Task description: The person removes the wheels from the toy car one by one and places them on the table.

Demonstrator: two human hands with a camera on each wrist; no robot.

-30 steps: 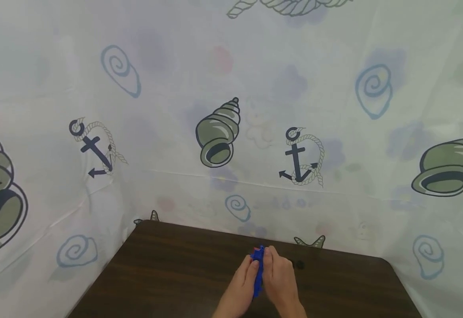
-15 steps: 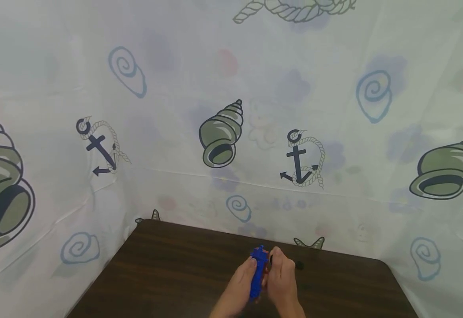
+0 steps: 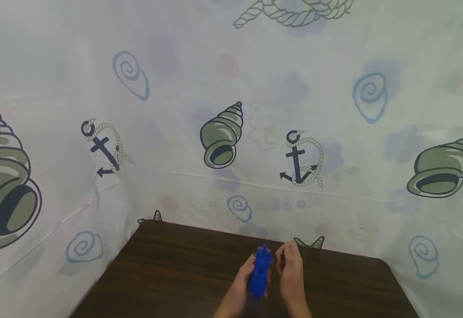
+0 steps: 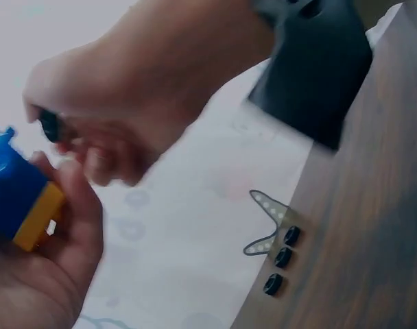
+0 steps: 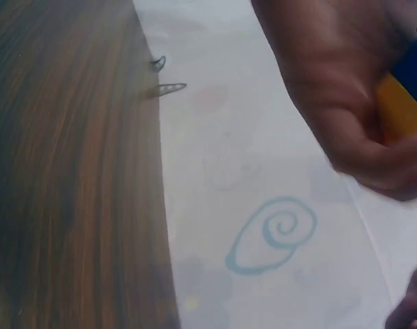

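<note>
My left hand (image 3: 242,280) holds a blue and yellow plastic toy (image 3: 260,273) with small knobs along its edges. Its blue face is turned up toward the head camera, and the yellow side (image 4: 41,216) shows in the left wrist view. To the right of the toy and apart from it is my right hand (image 3: 292,276), fingers curled. A small black wheel (image 4: 49,126) is pinched between its thumb and fingers in the left wrist view. From the right wrist camera, the left hand (image 5: 339,89) wraps the toy's yellow side; the right hand is mostly out of frame there.
Three small black wheels (image 4: 283,258) lie in a row on the dark wooden table (image 3: 167,269) near its far edge. A pale cloth (image 3: 167,132) printed with shells and anchors hangs behind and beside the table.
The right hand has come away from the toy and moved right, with the black wheel in its fingers. The toy has turned so more of its blue face shows.
</note>
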